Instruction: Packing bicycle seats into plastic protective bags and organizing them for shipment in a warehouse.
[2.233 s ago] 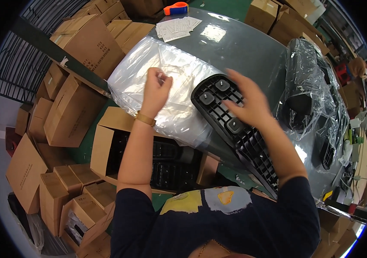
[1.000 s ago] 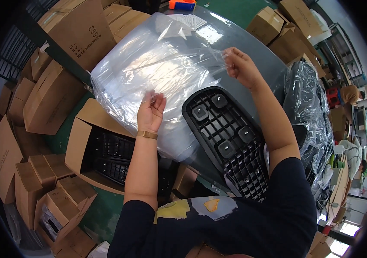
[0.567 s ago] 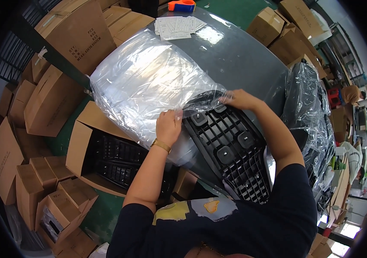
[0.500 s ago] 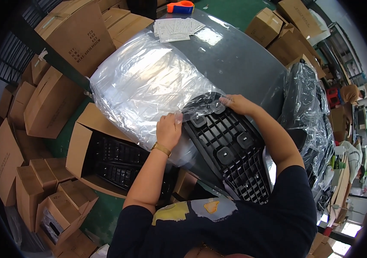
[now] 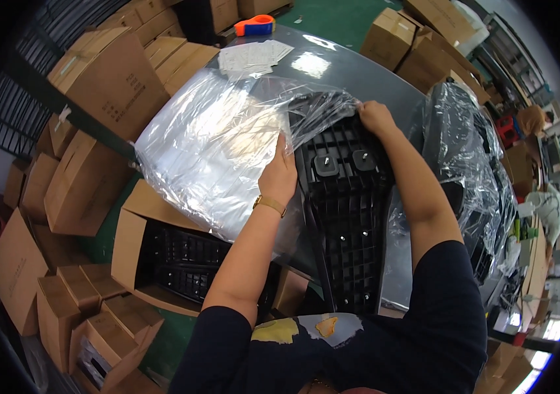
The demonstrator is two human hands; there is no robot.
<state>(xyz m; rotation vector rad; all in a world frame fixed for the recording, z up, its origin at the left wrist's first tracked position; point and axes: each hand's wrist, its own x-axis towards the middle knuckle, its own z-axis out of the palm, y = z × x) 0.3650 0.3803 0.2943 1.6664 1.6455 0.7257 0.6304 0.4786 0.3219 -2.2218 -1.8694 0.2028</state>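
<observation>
Both hands are at the bag's (image 5: 221,157) mouth, drawing it over the black grille (image 5: 349,217) lying on the grey table (image 5: 372,72); my left hand (image 5: 280,177) pinches the near plastic edge, fingers closed on it; my right hand (image 5: 375,117) grips the far edge at the grille's top corner; next, I judge, the film needs pulling evenly down its length.

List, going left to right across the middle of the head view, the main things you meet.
Stacked brown cardboard boxes → clear plastic bag → left hand with a gold wristband → black ribbed plastic grille panel → right hand at its top edge → black parts wrapped in clear film.
</observation>
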